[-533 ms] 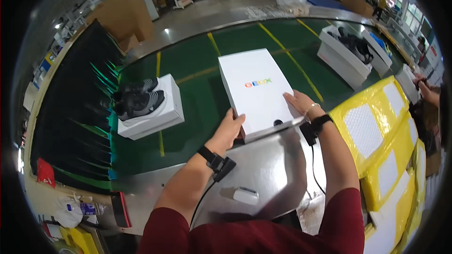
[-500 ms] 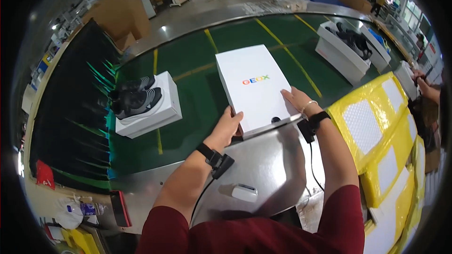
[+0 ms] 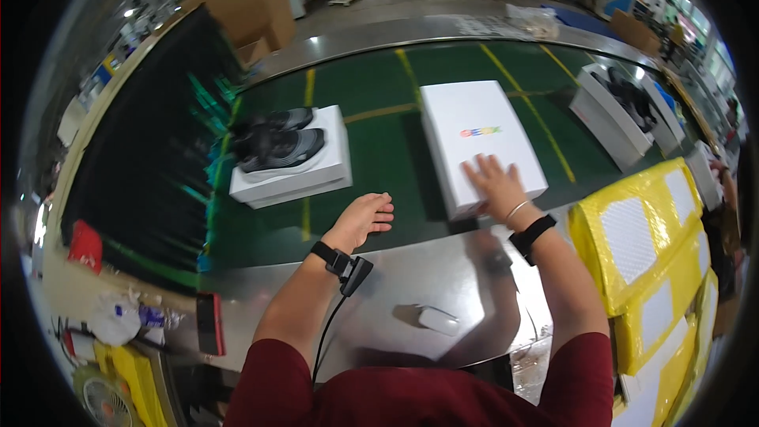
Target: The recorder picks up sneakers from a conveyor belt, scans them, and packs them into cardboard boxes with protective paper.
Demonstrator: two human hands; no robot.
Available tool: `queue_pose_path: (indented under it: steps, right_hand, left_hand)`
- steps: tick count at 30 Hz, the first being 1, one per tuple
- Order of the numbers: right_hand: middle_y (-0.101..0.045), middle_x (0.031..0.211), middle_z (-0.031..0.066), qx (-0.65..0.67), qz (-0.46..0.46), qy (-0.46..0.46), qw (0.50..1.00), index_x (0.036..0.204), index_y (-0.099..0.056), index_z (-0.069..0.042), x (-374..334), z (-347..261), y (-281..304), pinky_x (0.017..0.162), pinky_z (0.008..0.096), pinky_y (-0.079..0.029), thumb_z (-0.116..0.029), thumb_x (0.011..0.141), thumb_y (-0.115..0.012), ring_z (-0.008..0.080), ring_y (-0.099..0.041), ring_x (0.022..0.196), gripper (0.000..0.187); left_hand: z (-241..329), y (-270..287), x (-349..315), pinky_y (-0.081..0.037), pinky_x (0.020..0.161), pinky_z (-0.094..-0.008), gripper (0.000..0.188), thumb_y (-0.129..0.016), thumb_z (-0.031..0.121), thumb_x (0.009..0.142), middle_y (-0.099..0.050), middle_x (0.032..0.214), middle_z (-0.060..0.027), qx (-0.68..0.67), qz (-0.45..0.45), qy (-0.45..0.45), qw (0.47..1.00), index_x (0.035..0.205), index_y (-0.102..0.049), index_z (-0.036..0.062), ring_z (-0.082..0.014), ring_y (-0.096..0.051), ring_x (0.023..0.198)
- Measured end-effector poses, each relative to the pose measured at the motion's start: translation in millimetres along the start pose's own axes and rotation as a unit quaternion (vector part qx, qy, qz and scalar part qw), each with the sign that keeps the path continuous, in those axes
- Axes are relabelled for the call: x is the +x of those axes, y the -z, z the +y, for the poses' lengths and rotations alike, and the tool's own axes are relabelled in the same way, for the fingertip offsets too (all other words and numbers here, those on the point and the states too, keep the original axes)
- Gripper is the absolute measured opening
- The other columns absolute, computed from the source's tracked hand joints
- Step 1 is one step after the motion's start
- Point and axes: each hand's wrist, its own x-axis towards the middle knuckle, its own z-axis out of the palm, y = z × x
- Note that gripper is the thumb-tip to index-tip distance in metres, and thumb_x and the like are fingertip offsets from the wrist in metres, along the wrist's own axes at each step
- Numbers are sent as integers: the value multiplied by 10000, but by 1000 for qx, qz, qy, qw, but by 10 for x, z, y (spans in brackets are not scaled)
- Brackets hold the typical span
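From here I see the right hand (image 3: pixel 498 190) on the closed white box (image 3: pixel 474 111), fingers spread across its lid — the box sits on the green belt (image 3: pixel 387 158). The left hand (image 3: pixel 364 217) (empty, fingers together) hovers nearby. Further left, dark shoes (image 3: pixel 283 150) top a second box (image 3: pixel 316 180).

Closed white box (image 3: pixel 466 115) lying on green belt (image 3: pixel 379 150)

A single line of multicoloured capital lettering (image 3: pixel 481 133) stands on the top of a white box (image 3: pixel 472 106) on a green belt (image 3: pixel 379 146); at lower left, a purple label (image 3: pixel 151 316) is too blurred to read.
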Motion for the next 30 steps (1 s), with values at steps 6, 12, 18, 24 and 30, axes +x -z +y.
queue_pose_path:
  steps: [6,12,18,24,30]
  right_hand:
    - [-554,1074,102,4,24,-118,993,1182,-493,-107,400,340,-108,863,410,-417,-162,718,-676,260,-488,1100,502]
    - [-535,1170,134,37,83,-34,995,1089,-580,-80,259,-130,190,953,425,-376,-191,702,-697,320,-438,1174,419]
    - [-537,1154,197,78,50,-17,996,1012,-630,-39,29,-146,541,969,416,-375,-174,714,-669,362,-443,1145,329]
    - [-564,1109,165,46,64,66,995,964,-634,-46,387,-552,985,935,407,-396,-160,708,-676,334,-473,1108,284]
    - [-516,1169,144,60,136,269,952,1105,-545,-42,1442,-1656,1411,952,398,-378,-72,696,-652,324,-444,1146,424]
  left_hand:
    - [-75,1029,-220,-504,788,-380,415,-575,314,870,-521,1058,-139,-98,108,-13,989,1105,-464,-9,-272,-560,931]
    - [-104,2272,-233,-476,851,-480,572,-591,241,850,-397,1229,-243,-316,282,-68,903,1264,-312,-40,-385,-498,1046]
    - [86,2700,-25,-423,835,-430,666,-576,390,828,-446,1249,-171,-156,374,-109,908,1307,-343,-10,-295,-457,1095]
    - [91,2726,16,-430,775,-377,509,-553,347,856,-525,1174,-95,-104,337,-132,926,1275,-439,80,-233,-499,1028]
    - [-134,2004,-133,-430,705,-327,706,-708,174,736,-535,1115,-56,-188,92,-101,973,1329,-327,119,-173,-529,887]
